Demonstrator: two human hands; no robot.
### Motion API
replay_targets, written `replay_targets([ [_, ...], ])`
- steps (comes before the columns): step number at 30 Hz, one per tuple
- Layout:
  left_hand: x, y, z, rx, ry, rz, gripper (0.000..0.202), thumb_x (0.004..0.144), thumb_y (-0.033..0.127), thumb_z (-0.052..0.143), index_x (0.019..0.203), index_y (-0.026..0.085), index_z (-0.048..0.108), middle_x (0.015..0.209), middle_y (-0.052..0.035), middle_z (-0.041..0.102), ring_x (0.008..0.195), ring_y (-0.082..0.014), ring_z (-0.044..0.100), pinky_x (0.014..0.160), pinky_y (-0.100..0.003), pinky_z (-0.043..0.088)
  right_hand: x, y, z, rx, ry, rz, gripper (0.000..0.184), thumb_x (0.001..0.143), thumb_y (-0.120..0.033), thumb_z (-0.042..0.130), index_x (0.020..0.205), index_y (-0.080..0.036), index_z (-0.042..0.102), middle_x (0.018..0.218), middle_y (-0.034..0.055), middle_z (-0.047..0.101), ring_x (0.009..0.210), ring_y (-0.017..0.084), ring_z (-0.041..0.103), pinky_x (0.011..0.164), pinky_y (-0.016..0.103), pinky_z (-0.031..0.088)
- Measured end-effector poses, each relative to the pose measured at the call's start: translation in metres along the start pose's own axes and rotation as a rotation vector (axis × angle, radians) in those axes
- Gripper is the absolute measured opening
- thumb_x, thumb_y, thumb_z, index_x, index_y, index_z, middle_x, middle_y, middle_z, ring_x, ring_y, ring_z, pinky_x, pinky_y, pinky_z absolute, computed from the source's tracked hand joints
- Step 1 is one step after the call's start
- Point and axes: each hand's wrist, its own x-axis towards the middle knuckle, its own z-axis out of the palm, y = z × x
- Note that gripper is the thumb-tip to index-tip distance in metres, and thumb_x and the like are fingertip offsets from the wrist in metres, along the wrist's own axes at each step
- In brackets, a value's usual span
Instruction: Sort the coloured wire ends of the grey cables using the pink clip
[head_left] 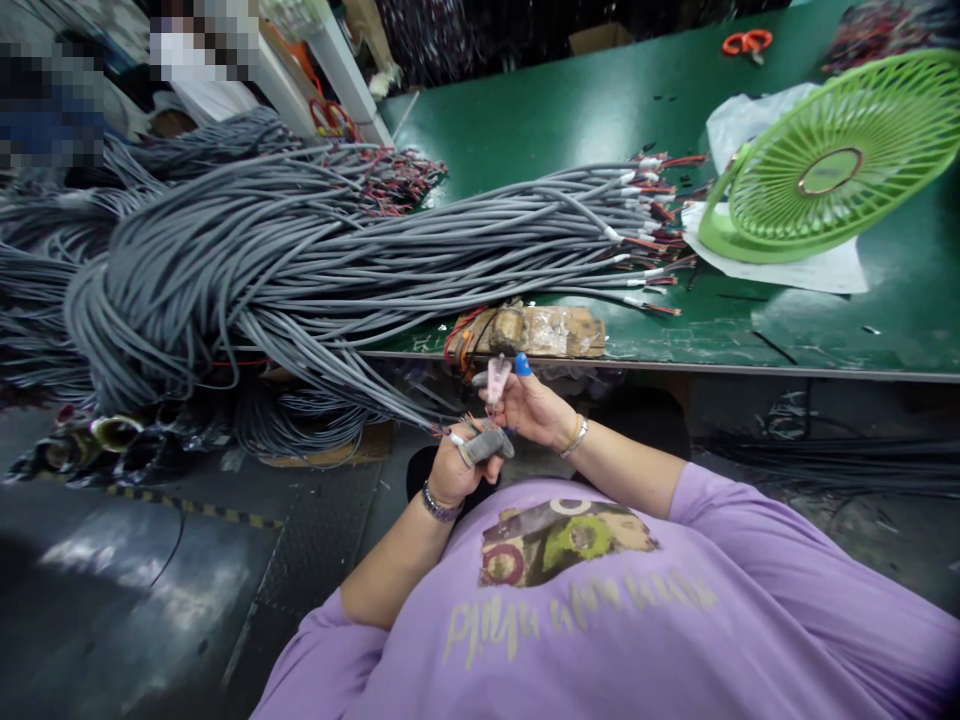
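My left hand (459, 462) is closed around the end of a grey cable (390, 395), its fingers wrapped in grey tape. Thin coloured wires (474, 420) stick out of that cable end. My right hand (525, 400) pinches those wire tips, with a pink cot and a blue cot on its fingertips. Both hands work just below the front edge of the green table (570, 110). The cable runs up and left into a big bundle of grey cables (300, 250) lying across the table and hanging over its edge.
A green fan (832, 160) lies on white paper at the right. Orange scissors (747, 42) rest at the far edge. A taped brown block (540, 330) sits on the table edge above my hands. Another person sits at the far left behind more cable bundles (45, 260).
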Motion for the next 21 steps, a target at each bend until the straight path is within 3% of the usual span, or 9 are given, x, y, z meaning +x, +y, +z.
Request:
replay_targets([
  [4, -0.01, -0.003, 0.002, 0.079, 0.103, 0.057, 0.038, 0.082, 0.043, 0.065, 0.059, 0.013, 0.069, 0.042, -0.0014, 0.056, 0.032, -0.0086, 0.047, 0.033, -0.02, 0.035, -0.006, -0.004, -0.001, -0.039, -0.001, 0.014, 0.051, 0.086, -0.064, 0.053, 0.086, -0.015, 0.066, 0.075, 0.0032, 0.062, 0.059, 0.01, 0.05, 0.053, 0.021, 0.041],
  [9, -0.013, -0.006, 0.005, 0.114, 0.22, 0.056, 0.038, 0.083, 0.042, 0.064, 0.058, 0.014, 0.066, 0.043, -0.0006, 0.056, 0.034, -0.0084, 0.048, 0.034, -0.019, 0.036, -0.014, -0.005, 0.001, -0.156, 0.042, -0.096, 0.03, 0.078, -0.043, 0.073, 0.082, -0.014, 0.065, 0.074, 0.001, 0.061, 0.059, 0.008, 0.049, 0.053, 0.02, 0.042],
  [17, -0.009, 0.002, 0.01, 0.165, 0.25, 0.082, 0.038, 0.082, 0.041, 0.065, 0.055, 0.014, 0.063, 0.043, 0.0004, 0.054, 0.035, -0.0071, 0.047, 0.036, -0.018, 0.035, -0.011, -0.007, 0.004, -0.304, 0.043, -0.171, 0.048, 0.067, -0.058, 0.076, 0.084, -0.015, 0.066, 0.067, -0.0013, 0.057, 0.053, 0.007, 0.043, 0.05, 0.02, 0.038],
  [21, -0.008, 0.005, 0.012, 0.163, 0.259, 0.064, 0.037, 0.081, 0.042, 0.065, 0.058, 0.014, 0.063, 0.044, 0.0004, 0.055, 0.036, -0.0073, 0.047, 0.036, -0.018, 0.035, -0.009, -0.001, 0.001, -0.487, 0.137, -0.356, 0.054, 0.071, -0.069, 0.065, 0.072, -0.015, 0.063, 0.058, -0.0017, 0.053, 0.052, 0.008, 0.043, 0.052, 0.022, 0.036],
])
